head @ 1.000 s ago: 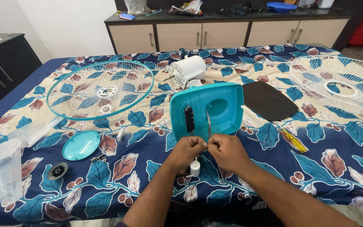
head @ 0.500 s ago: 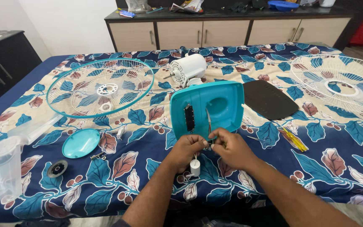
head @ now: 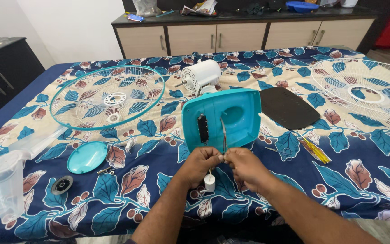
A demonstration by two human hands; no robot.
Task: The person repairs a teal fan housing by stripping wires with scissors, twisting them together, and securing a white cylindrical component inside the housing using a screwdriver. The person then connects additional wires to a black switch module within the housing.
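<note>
A teal fan base housing (head: pixel 233 115) lies open-side up on the leaf-patterned cloth, with the white motor (head: pixel 201 75) behind it. Thin wires (head: pixel 224 135) run out of the housing toward me. My left hand (head: pixel 199 165) and my right hand (head: pixel 245 167) meet just in front of the housing, fingertips pinched together on the wire ends. A small white cylindrical capacitor (head: pixel 209 182) hangs below my fingers on its leads, resting on the cloth.
A teal wire fan guard (head: pixel 102 97) lies at the left, a white guard (head: pixel 366 88) at the right. A black base plate (head: pixel 287 107), a yellow screwdriver (head: pixel 314 151), a teal cap (head: pixel 86 157), a black knob (head: pixel 62 185) and clear fan blades (head: pixel 7 178) lie around.
My hands have drawn closer together on the wire ends, with small finger movements. The housing and other parts have not moved.
</note>
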